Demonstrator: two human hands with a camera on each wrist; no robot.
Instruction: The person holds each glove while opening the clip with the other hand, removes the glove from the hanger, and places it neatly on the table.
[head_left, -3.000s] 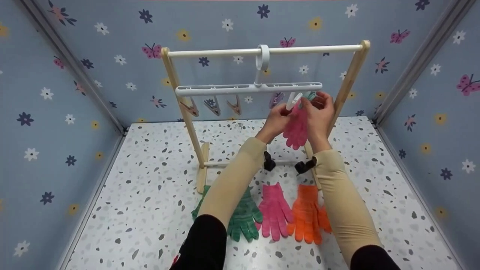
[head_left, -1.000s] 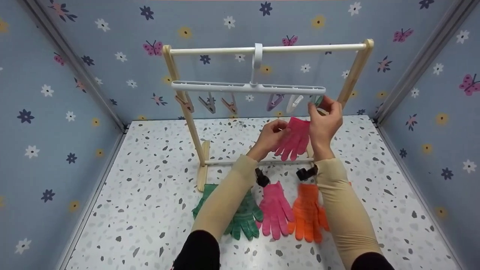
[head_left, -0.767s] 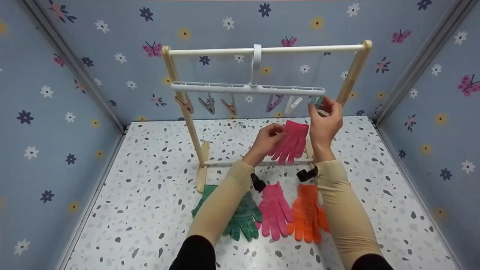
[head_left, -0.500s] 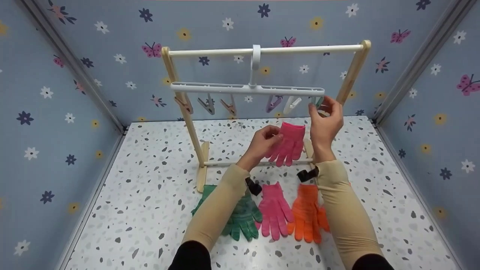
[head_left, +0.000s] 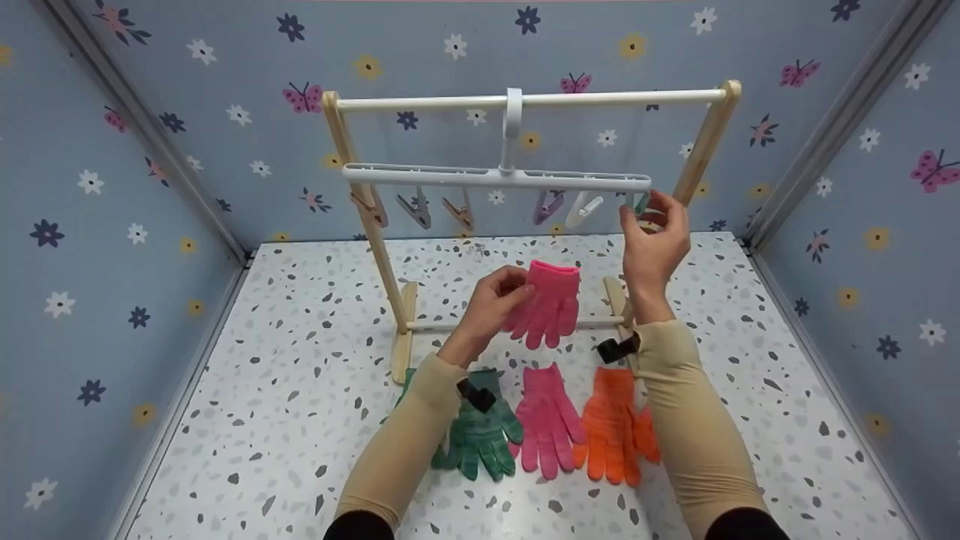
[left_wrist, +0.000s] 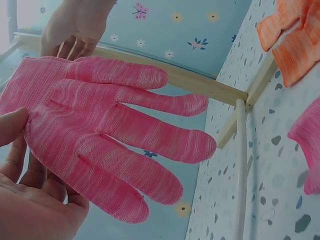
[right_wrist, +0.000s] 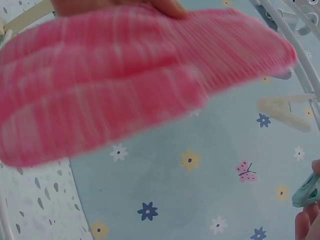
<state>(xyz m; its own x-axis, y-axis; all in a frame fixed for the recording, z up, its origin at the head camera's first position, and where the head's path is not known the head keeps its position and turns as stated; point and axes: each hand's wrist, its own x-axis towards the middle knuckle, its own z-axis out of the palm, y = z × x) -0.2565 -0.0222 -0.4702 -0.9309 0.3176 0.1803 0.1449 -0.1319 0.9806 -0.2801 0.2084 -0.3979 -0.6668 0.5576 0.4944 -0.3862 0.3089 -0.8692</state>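
Observation:
My left hand [head_left: 484,311] pinches a pink knit glove [head_left: 555,307] by its side near the cuff. The glove hangs fingers down, below the white clip hanger [head_left: 450,177] and apart from it. In the left wrist view the glove [left_wrist: 110,120] spreads across the picture, the thumb lying over its cuff edge. My right hand [head_left: 654,244] is up at the hanger's right end, pinching the green clothespin [head_left: 641,201]. In the right wrist view this clothespin [right_wrist: 306,192] sits between thumb and fingers, with no cloth in it. My right fingers are partly cut off there.
The hanger hooks over a wooden rack's white bar [head_left: 615,98]. Several other clothespins hang from it, among them a white one [head_left: 584,210] and a purple one [head_left: 549,206]. On the speckled surface lie green gloves [head_left: 484,435], a pink glove [head_left: 547,427] and orange gloves [head_left: 611,427].
Earlier both hands were together at the glove by the hanger's right end. My left hand has since carried the glove down and left; my right hand has stayed at the green clothespin.

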